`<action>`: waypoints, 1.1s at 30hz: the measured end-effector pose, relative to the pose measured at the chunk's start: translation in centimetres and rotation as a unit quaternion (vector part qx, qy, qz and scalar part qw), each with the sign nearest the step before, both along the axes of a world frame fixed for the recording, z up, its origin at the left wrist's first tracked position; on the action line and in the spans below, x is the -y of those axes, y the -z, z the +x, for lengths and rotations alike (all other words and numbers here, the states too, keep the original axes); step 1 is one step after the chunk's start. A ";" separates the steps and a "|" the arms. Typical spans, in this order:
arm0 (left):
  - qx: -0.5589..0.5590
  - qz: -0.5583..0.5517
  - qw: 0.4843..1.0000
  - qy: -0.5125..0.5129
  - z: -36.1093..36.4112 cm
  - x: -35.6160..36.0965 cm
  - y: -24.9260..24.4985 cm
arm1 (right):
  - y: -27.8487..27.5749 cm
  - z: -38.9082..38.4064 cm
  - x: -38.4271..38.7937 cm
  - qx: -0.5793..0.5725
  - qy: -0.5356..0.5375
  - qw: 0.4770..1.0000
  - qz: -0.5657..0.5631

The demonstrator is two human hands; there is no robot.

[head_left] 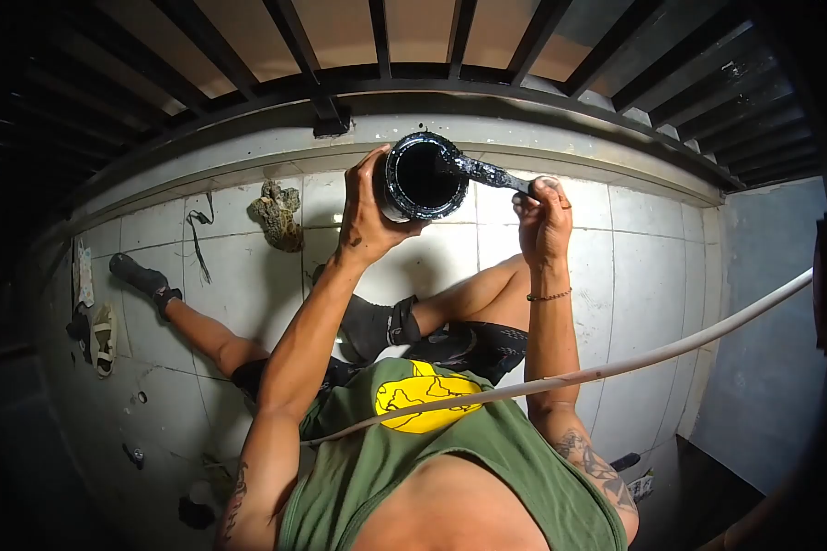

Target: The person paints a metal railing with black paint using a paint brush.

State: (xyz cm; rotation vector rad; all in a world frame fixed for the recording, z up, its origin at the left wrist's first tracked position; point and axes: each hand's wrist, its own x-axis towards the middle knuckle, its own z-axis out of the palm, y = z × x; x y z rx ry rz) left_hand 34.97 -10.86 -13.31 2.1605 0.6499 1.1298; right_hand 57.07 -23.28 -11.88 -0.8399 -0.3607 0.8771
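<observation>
My left hand (373,213) is wrapped round the side of an open can (396,204) with black paint on its rim and a dark inside. In my right hand (546,219), the fingers pinch the handle end of a paint-coated brush (494,174). The brush's other end lies over the can's right rim, its tip at the dark opening. How deep the tip reaches cannot be made out. Both hands are above the tiled floor, close to the low ledge.
Black metal railings (381,41) rise from a ledge (487,136) ahead. A stained rag (277,217) and a dark strip (198,241) lie on the tiles (648,275). A pale hose (652,354) crosses in front of my body. Sandals (103,340) are at the left.
</observation>
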 end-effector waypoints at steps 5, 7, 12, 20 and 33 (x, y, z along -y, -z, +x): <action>-0.046 -0.025 0.998 -0.024 0.0 0.0 0.1 | -0.9 0.1 0.4 0.079 -0.015 0.997 -0.016; -0.052 -0.020 0.998 -0.023 0.1 0.1 0.2 | -2.7 0.0 0.6 0.211 -0.018 0.977 0.038; -0.074 -0.065 0.995 -0.027 1.1 0.6 0.3 | -4.7 -0.1 0.7 0.450 -0.016 0.885 -0.116; -0.087 -0.095 0.991 -0.039 2.6 0.9 0.3 | -3.7 2.6 0.9 0.284 0.147 0.947 -0.037; -0.086 -0.139 0.984 -0.071 -1.4 0.4 1.0 | -7.2 9.5 -8.1 0.779 0.314 0.489 -0.234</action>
